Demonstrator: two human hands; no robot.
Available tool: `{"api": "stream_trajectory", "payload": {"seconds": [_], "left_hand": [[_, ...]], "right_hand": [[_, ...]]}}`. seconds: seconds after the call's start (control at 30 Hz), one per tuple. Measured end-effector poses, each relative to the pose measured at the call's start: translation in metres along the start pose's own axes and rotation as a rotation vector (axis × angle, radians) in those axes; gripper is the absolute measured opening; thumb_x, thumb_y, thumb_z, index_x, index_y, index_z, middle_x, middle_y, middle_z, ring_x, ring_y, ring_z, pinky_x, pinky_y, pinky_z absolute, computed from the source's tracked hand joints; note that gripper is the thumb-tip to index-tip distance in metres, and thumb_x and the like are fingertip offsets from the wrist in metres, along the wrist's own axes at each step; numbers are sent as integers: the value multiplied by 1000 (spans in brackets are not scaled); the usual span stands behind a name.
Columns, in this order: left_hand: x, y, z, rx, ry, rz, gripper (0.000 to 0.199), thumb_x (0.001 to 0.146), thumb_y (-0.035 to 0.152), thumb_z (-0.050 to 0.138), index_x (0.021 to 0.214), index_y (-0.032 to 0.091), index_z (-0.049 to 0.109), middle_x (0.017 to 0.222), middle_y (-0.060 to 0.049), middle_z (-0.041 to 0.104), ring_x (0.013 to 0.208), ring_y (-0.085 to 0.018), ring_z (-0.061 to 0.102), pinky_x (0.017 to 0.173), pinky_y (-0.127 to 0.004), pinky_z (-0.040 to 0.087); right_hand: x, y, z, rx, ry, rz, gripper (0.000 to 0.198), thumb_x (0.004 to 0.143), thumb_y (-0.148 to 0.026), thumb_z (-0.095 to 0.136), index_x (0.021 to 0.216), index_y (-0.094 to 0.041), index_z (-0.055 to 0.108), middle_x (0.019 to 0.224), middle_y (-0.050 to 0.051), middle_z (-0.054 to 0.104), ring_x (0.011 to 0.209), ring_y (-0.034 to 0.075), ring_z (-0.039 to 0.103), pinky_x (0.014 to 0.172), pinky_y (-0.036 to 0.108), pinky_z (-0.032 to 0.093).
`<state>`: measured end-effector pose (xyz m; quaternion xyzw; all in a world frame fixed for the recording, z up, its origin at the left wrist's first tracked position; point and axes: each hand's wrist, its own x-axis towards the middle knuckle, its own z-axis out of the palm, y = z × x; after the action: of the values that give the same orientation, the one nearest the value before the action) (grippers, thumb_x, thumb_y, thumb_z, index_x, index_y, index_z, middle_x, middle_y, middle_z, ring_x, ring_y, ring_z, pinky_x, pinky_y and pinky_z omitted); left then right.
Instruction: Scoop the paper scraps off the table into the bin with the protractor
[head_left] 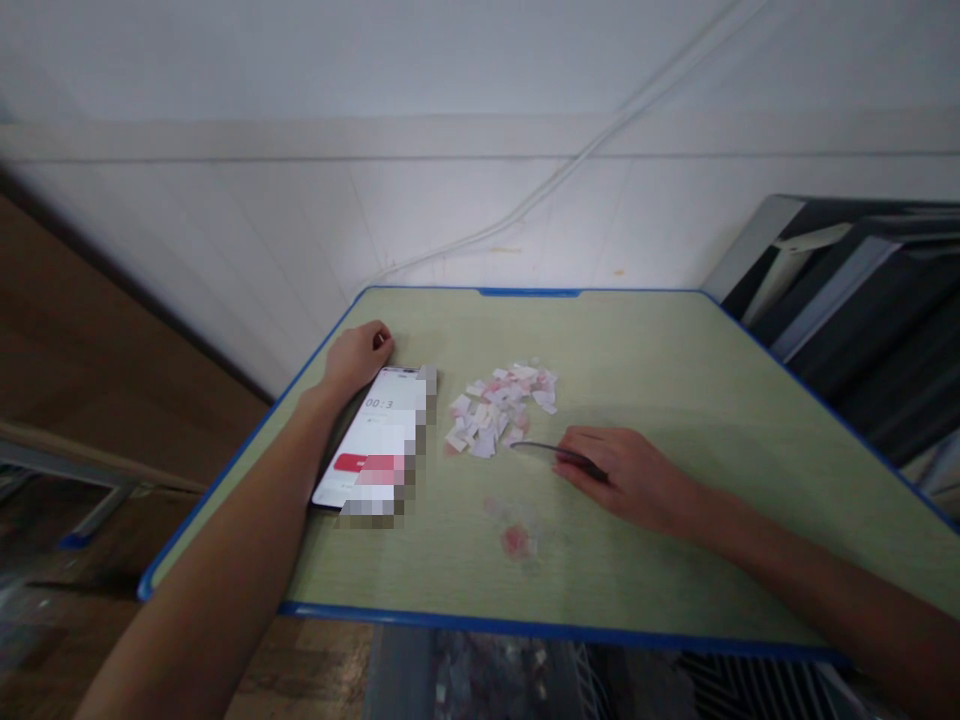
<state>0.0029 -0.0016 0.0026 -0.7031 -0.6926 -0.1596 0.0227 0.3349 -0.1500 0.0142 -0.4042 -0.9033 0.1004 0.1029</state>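
Note:
In my right hand (626, 475) is a pair of tweezers (559, 450) with a thin curved metal tip, pointing left. That tip reaches the lower right edge of a pile of small paper pieces (495, 410), white and pale pink. Closer to me lies a smaller, blurred patch of pale, pinkish bits (517, 540). My left hand (361, 352) rests at the table's left side with its fingers curled; whatever may be inside them is hidden. Just below it, beside my forearm, a phone (375, 430) lies face up with its screen lit, partly pixelated.
The light green table (637, 350) has a blue edge and stands against a white wall (450, 200) with a cable running along it. Dark folded items (885, 290) lean at the right. A brown wooden panel (97, 300) is at the left. Containers show below the front edge.

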Motion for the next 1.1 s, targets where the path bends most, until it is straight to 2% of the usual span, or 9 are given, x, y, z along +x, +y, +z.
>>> {"api": "stream_trajectory", "payload": {"seconds": [0.77,1.1], "left_hand": [[-2,3,-4,16,-36,-3,20,83,30,44,87,18,59,82,-6,64,74,-20,56,60,-28,35],[-2,2,-2,17,-3,12,20,81,30,43,85,20,60,81,-7,66,73,-21,57,60,-29,37]], "right_hand": [[1,-1,-2,9,-36,17,20,94,-21,45,83,-16,60,77,5,63,69,17,58,63,27,38],[1,-4,-3,-7,-46,21,19,94,-20,45,83,-15,60,78,5,63,70,17,58,63,27,39]]}}
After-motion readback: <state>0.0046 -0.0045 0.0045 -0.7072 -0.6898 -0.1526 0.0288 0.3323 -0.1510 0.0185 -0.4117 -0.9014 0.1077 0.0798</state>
